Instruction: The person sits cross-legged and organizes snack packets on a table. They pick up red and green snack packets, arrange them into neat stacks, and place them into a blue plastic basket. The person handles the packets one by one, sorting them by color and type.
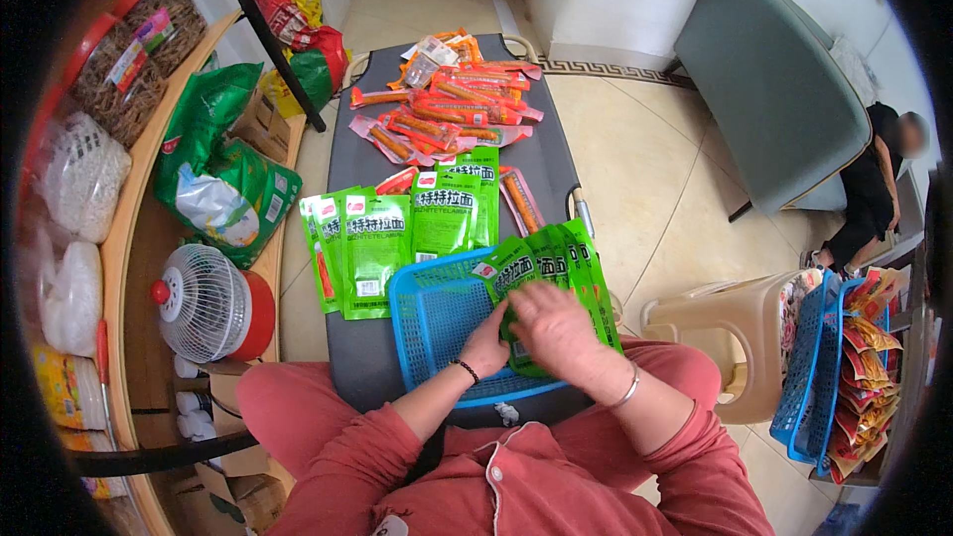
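Observation:
A blue plastic basket (417, 327) rests on the near end of a dark fabric folding bed (346, 357). My left hand (488, 342) is at the left edge of several green snack packets (551, 260), which stand in a fanned row at the basket's right side. My right hand (555, 324) lies over the front of these packets; its fingertips are partly blurred, and its grip cannot be told. More green packets (376, 253) lie flat beyond and left of the basket. Behind them is a pile of red-and-clear wrapped snack sticks (454, 108), with orange packaging (465, 48) at the far end.
Wooden shelves (123, 298) on the left hold a green bag (223, 179), a small fan (205, 301) and jars. On the right stand a beige plastic stool (744, 320), blue baskets with snack packets (811, 372) and a grey-green sofa (774, 89). A person (871, 186) sits beyond it.

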Tool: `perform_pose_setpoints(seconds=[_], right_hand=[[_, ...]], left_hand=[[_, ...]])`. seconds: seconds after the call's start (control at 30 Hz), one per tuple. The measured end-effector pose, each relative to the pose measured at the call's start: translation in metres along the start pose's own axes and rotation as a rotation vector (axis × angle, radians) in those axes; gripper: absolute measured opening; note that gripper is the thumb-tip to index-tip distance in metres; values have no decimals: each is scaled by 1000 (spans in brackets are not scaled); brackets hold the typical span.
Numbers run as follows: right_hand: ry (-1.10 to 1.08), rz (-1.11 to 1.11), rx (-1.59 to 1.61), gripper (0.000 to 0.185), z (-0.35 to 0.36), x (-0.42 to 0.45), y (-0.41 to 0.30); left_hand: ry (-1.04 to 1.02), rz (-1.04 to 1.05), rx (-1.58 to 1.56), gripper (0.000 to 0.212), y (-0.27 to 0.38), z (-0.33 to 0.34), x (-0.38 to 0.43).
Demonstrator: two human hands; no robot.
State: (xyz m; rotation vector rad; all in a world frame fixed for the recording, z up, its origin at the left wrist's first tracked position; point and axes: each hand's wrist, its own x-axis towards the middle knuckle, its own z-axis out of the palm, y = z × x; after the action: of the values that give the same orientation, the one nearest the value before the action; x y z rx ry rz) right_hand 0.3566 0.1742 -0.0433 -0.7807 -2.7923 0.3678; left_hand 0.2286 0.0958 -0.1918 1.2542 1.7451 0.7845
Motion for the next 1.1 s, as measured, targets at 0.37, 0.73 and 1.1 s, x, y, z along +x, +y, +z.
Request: perform_pose_setpoints(seconds=[0.37,0.73,1.1], right_hand=[[-487,-126,-215,26,23,-9,-29],[-520,-121,-157,24,25,-6,-25],[-521,-141,-153,24,19,-4,-27]], left_hand=[[669,-4,326,47,-28,-125,112],[351,-707,569,89,9,-140,155],[475,-18,-527,50,-57,-162,175]])
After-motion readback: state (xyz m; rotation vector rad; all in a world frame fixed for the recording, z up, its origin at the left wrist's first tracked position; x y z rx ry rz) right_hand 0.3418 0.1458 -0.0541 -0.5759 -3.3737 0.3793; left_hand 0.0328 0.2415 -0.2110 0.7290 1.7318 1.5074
